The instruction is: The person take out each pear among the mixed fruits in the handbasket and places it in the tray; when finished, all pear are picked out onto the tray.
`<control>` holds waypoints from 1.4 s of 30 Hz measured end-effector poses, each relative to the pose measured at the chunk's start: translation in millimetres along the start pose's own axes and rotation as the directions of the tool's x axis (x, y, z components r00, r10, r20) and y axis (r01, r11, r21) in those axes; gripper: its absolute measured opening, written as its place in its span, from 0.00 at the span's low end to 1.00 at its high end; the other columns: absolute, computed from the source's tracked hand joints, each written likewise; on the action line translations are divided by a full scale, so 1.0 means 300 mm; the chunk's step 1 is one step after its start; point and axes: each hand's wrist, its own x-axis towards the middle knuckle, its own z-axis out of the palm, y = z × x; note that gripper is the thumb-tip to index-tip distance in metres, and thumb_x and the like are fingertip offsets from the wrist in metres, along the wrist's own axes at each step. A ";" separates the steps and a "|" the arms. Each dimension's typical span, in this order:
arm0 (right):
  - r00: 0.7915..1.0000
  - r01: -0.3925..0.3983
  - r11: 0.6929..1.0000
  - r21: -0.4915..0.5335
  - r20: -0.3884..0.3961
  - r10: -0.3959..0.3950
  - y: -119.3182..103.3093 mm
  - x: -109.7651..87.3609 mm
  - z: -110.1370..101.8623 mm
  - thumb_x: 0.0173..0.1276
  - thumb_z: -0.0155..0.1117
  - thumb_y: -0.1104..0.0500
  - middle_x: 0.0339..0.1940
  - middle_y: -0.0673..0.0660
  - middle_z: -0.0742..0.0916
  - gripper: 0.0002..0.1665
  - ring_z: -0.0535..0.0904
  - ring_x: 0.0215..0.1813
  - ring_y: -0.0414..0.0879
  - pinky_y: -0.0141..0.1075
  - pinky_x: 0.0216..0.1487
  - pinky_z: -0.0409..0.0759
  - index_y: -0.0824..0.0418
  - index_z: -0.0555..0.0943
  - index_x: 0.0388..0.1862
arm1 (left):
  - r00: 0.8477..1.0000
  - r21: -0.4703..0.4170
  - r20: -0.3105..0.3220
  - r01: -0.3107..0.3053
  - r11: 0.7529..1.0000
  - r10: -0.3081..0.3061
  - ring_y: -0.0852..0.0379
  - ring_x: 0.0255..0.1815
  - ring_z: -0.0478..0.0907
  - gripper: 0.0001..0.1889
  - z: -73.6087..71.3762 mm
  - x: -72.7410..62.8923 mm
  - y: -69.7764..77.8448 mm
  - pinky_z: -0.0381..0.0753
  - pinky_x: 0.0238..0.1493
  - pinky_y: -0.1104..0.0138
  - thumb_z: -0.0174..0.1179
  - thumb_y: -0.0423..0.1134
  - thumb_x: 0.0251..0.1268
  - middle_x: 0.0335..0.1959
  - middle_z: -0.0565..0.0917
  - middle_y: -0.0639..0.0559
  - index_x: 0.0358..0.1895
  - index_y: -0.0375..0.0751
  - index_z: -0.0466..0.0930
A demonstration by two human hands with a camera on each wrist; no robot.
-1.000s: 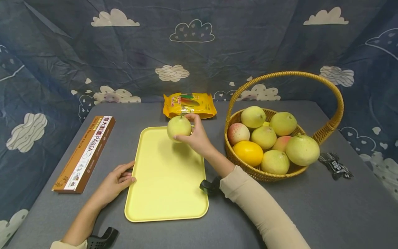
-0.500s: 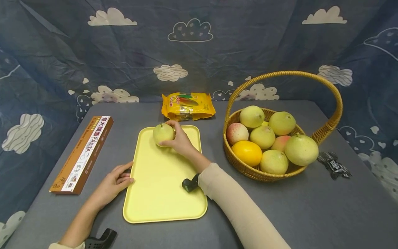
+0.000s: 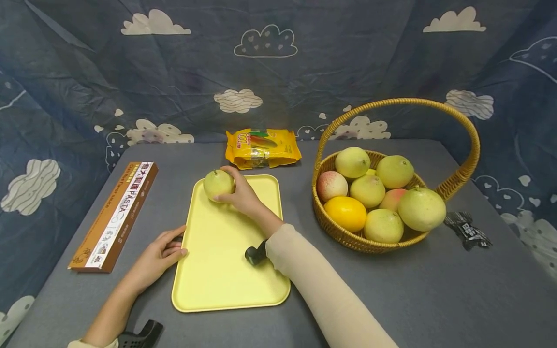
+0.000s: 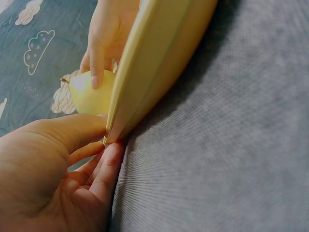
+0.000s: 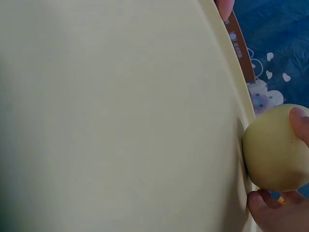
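In the head view my right hand grips a round pale green pear with a short stem, thumb on the near side and fingers behind. The pear is over the far left corner of a yellow tray; the right wrist view puts the pear against the tray's edge, apparently touching it. At the tray's left side my left hand pinches the rim. The left wrist view shows its thumb on the rim and the fingers underneath.
A wicker basket with a tall handle, holding green, pinkish and yellow fruit, stands on the right. Beside it lies a black wrapped packet. A yellow packet lies behind the tray; a long pasta box lies to the left.
My right hand has carried the pear leftward and slightly nearer, from the tray's far right part to its far left corner. The left hand stays at the rim.
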 end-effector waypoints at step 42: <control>0.716 0.505 0.719 -0.477 -0.235 -0.658 -0.203 -0.597 -0.619 0.52 0.68 0.46 0.53 0.65 0.75 0.41 0.67 0.58 0.50 0.38 0.61 0.62 0.74 0.69 0.56 | 1.000 0.007 -0.004 0.007 1.000 -0.007 0.53 0.47 0.70 0.31 -0.001 -0.001 0.000 0.73 0.44 0.78 0.58 0.34 0.61 0.56 0.65 0.35 0.66 0.31 0.57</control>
